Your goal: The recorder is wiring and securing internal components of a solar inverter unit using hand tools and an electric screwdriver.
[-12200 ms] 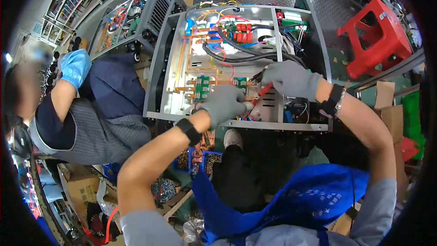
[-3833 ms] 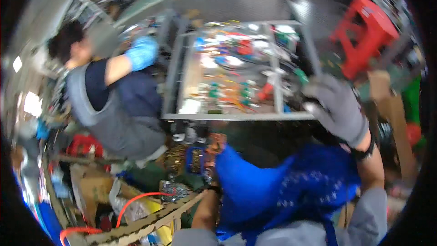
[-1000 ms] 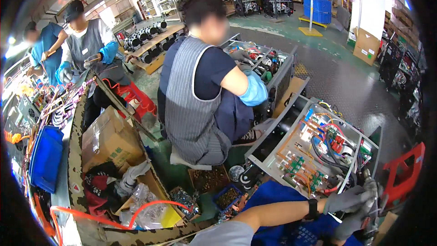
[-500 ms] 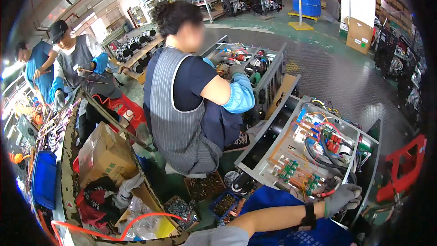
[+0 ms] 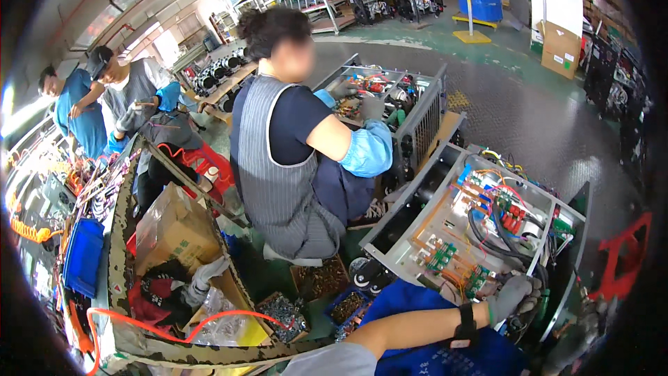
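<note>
My left hand (image 5: 513,298), in a grey glove, rests at the near right part of an open metal chassis (image 5: 456,198). Its fingers are curled beside a bundle of black cables (image 5: 544,291); what they grip is hidden. Green circuit boards (image 5: 438,256), copper-coloured wires and red parts (image 5: 511,216) fill the chassis. Low at the right rim, my gloved right hand (image 5: 574,345) shows dark and blurred. Its fingers look closed round a dark object (image 5: 600,310) whose kind I cannot make out.
A co-worker (image 5: 289,160) crouches ahead, both gloved hands in another chassis (image 5: 442,108). Trays of small screws (image 5: 282,317) and a blue cloth (image 5: 410,306) lie near my left arm. A carton (image 5: 174,230) sits left; a red frame (image 5: 626,254) stands right.
My right hand has come into view at the lower right with a dark object. My left hand has shifted slightly left, fingers curled lower. The view has turned a little left.
</note>
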Demonstrator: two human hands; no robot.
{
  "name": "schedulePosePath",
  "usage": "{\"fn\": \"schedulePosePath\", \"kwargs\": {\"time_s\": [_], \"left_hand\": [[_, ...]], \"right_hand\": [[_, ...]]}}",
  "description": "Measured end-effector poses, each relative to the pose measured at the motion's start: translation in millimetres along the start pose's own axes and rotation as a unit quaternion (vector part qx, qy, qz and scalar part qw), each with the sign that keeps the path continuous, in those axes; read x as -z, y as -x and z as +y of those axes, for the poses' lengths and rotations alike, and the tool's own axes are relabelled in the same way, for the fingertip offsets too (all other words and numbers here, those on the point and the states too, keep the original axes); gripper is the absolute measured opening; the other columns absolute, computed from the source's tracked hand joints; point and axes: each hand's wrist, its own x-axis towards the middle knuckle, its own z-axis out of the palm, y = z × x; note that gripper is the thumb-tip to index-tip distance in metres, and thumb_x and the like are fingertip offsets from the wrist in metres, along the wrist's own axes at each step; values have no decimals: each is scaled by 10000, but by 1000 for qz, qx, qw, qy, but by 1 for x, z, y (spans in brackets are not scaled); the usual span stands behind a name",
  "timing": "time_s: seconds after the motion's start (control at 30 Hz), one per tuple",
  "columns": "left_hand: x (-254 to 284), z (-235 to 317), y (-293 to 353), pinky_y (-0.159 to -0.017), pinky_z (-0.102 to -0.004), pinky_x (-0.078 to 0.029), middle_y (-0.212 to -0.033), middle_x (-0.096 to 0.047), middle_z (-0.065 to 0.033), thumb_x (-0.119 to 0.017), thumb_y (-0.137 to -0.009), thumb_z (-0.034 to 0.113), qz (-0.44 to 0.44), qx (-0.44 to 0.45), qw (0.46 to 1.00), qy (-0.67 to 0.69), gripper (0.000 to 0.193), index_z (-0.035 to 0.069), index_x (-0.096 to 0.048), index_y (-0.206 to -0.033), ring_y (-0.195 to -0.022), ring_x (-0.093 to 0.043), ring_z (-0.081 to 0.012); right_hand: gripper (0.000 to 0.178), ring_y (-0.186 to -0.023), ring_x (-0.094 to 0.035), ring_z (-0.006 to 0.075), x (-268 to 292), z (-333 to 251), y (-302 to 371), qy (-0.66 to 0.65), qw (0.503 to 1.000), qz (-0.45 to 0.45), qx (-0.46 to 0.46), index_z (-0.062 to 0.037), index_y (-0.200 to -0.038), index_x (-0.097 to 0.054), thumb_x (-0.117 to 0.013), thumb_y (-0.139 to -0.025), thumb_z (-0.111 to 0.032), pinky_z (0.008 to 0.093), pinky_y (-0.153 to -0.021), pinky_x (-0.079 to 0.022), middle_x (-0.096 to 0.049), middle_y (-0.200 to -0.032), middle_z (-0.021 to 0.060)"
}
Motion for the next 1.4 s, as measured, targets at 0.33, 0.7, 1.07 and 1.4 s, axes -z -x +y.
{"fn": "schedulePosePath", "kwargs": {"time_s": [0.33, 0.7, 1.07, 1.4], "left_hand": [[-77, -7, 55, -498, -188, -378, -676, -538, 65, -433, -919, 478, 88, -63, 993, -52, 410, 107, -607, -921, -575, -488, -41], [-99, -9, 124, -558, -268, -485, -702, -590, -30, -563, -866, 407, 78, 254, 949, 171, 355, 62, -594, -787, -609, -586, -128], [-72, -19, 156, -648, -289, -505, -725, -587, -54, -537, -858, 404, 116, 263, 946, 149, 371, 37, -582, -826, -659, -591, -148], [-85, -20, 147, -635, -272, -494, -741, -580, -43, -542, -862, 380, 100, 217, 959, 150, 336, 47, -578, -837, -661, -575, -128]], "right_hand": [[378, -644, -504, 139, -50, -27, 52, 273, 896, -343, 69, -44, -909, -527, -695, -700, -310, 300, -577, -400, -521, -762, 54], [299, -912, -556, 336, -55, 8, -67, 498, 577, -647, -19, -65, -950, -608, -669, -730, -259, 410, -784, -444, -590, -977, 139], [131, -717, -640, 258, -87, 118, 81, 556, 344, -755, 48, -135, -798, -662, -644, -687, -201, 403, -573, -495, -623, -747, 87], [90, -623, -638, 283, -68, 129, 75, 531, 405, -743, 42, -123, -728, -663, -614, -678, -180, 409, -504, -487, -631, -656, 95]]}}
